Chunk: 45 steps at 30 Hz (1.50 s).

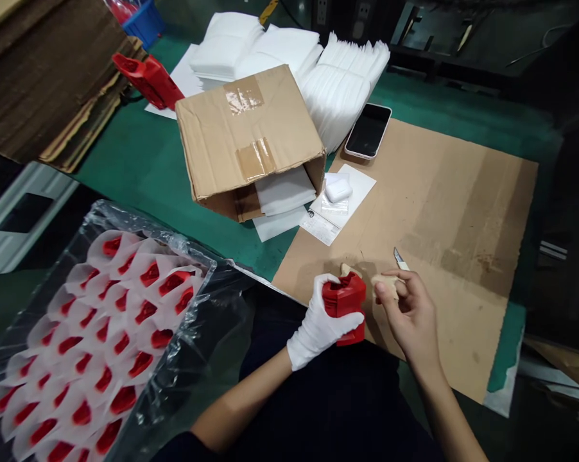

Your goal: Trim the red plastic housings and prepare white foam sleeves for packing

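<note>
So the red part (pixel 345 300) is sitting right in the gloved left hand (pixel 317 326), thumb wrapped across the near side and fingers curled round the far side, over the near edge of the cardboard sheet (pixel 456 212). The bare right hand (pixel 414 311) is just beside it, thumb and fingertips pinching a pale, crumpled wad (pixel 384 287), not touching the red part. There's a small knife (pixel 400 258) just beyond that pinch, blade pointing away; can't tell if the fingers have any hold on its handle or it's just lying there. Another pale bit (pixel 347 270) pokes out past the far end of the red part. Handling-wise, I'd guess the red thing is light and pretty stiff, probably moulded plastic. It looks smooth and a little shiny, so it could slide in a cotton glove, and I'd worry more about scuffs than breakage. Best hold IMO is round the narrower middle, pretty much where the glove is, staying off the open end. The wad looks soft and squishable, so a light fingertip pinch is plenty. Just mind that blade, it's awfully near the bare fingers.
</note>
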Each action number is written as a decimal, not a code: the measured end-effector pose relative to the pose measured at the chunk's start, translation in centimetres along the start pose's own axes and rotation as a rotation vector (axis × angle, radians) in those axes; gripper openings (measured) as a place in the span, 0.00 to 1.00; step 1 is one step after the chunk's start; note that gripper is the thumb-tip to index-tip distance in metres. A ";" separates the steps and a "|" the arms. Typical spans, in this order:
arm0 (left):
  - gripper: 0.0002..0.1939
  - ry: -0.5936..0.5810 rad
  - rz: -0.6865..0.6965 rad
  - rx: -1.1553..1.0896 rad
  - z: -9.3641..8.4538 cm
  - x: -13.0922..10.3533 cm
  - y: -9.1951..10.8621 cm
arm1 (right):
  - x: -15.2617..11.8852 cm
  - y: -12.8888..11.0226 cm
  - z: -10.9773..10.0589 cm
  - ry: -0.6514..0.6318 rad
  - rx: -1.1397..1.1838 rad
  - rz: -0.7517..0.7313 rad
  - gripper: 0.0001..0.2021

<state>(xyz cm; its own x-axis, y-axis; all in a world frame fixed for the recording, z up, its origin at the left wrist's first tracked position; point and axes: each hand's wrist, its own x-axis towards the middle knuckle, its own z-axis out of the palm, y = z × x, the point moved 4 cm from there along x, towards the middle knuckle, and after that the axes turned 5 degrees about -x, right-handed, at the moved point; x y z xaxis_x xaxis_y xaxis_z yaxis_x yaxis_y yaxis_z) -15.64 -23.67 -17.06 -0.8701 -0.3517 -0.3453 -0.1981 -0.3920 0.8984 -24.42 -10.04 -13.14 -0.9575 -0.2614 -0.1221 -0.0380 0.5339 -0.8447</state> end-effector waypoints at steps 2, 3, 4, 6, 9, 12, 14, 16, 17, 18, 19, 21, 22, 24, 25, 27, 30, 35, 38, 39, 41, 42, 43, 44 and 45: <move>0.31 -0.009 0.028 -0.009 -0.3 0.3 0.2 | -0.5 -1.0 -0.1 0.025 -0.020 -0.032 0.11; 0.33 -0.003 0.036 -0.012 -0.5 0.5 0.2 | -0.7 -1.7 -0.1 0.044 -0.060 -0.074 0.10; 0.34 0.007 0.042 -0.013 -0.6 0.7 0.2 | -0.8 -2.4 0.0 0.064 -0.108 -0.129 0.09; 0.36 0.028 0.052 -0.004 -0.7 0.9 0.0 | -0.9 -3.7 0.5 0.104 -0.198 -0.250 0.06; 0.36 0.059 0.049 -0.001 -0.6 1.3 -0.6 | -1.3 -4.6 1.8 0.156 -0.283 -0.383 0.03; 0.31 0.107 0.035 -0.080 -0.4 1.6 -1.0 | -1.9 -4.6 3.4 0.142 -0.314 -0.482 0.00; 0.27 0.142 0.037 -0.123 -0.3 1.8 -1.0 | -2.1 -4.2 4.2 0.124 -0.312 -0.502 0.01; 0.28 0.178 0.043 -0.108 -0.3 2.1 -0.8 | -2.0 -3.6 4.2 0.138 -0.303 -0.453 0.02; 0.29 0.192 0.042 -0.084 -0.3 2.2 -0.6 | -1.8 -3.2 4.0 0.150 -0.289 -0.400 0.03; 0.31 0.201 0.036 -0.058 -0.3 2.3 -0.4 | -1.6 -2.7 3.8 0.153 -0.268 -0.342 0.04; 0.32 0.201 0.024 -0.036 -0.3 2.4 -0.3 | -1.4 -2.2 3.6 0.144 -0.241 -0.289 0.05; 0.33 0.173 -0.021 -0.031 -0.4 2.6 0.1 | -1.2 -1.5 3.4 0.113 -0.177 -0.207 0.06; 0.34 0.150 -0.053 -0.055 -0.5 2.8 0.2 | -1.1 -1.3 3.3 0.101 -0.147 -0.182 0.07; 0.34 0.104 -0.122 -0.118 -0.9 2.9 0.6 | -0.9 -1.1 3.3 0.081 -0.094 -0.146 0.09; 0.33 0.081 -0.160 -0.151 -1.0 2.9 0.8 | -0.7 -1.0 3.3 0.074 -0.068 -0.125 0.09; 0.29 0.057 -0.241 -0.229 -1.4 2.7 1.2 | -0.2 -1.1 3.0 0.085 -0.042 -0.087 0.11; 0.25 0.098 -0.321 -0.336 -1.8 2.1 1.8 | 0.4 -1.7 1.9 0.161 -0.061 -0.090 0.11; 0.25 0.116 -0.323 -0.389 -0.9 1.1 3.5 | -0.2 -3.5 0.5 0.165 0.030 -0.081 0.09; 0.26 0.103 -0.268 -0.388 0.0 0.7 4.8 | -1.2 -4.8 -0.1 0.172 0.070 -0.086 0.07; 0.26 0.094 -0.251 -0.396 0.2 0.5 5.3 | -1.6 -5.2 -0.3 0.177 0.085 -0.087 0.07; 0.25 0.051 -0.226 -0.440 0.9 0.3 6.0 | -2.1 -5.9 -0.7 0.190 0.108 -0.086 0.07; 0.25 0.024 -0.216 -0.465 1.2 0.1 6.3 | -2.2 -6.2 -0.9 0.201 0.112 -0.083 0.07; 0.25 0.005 -0.203 -0.481 1.5 0.0 6.6 | -2.3 -6.4 -1.2 0.214 0.114 -0.080 0.08; 0.24 -0.004 -0.192 -0.485 1.7 0.0 6.9 | -2.3 -6.7 -1.4 0.231 0.114 -0.079 0.08; 0.24 -0.004 -0.185 -0.479 1.9 0.0 7.2 | -2.3 -6.9 -1.7 0.254 0.116 -0.084 0.09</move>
<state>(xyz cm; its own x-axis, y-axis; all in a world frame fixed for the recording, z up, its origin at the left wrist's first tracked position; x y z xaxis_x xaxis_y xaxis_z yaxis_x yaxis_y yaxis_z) -17.94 -24.84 -10.09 -0.8418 -0.2372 -0.4849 -0.1203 -0.7933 0.5968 -22.48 -11.72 -6.14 -0.9938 -0.0836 0.0726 -0.1012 0.4195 -0.9021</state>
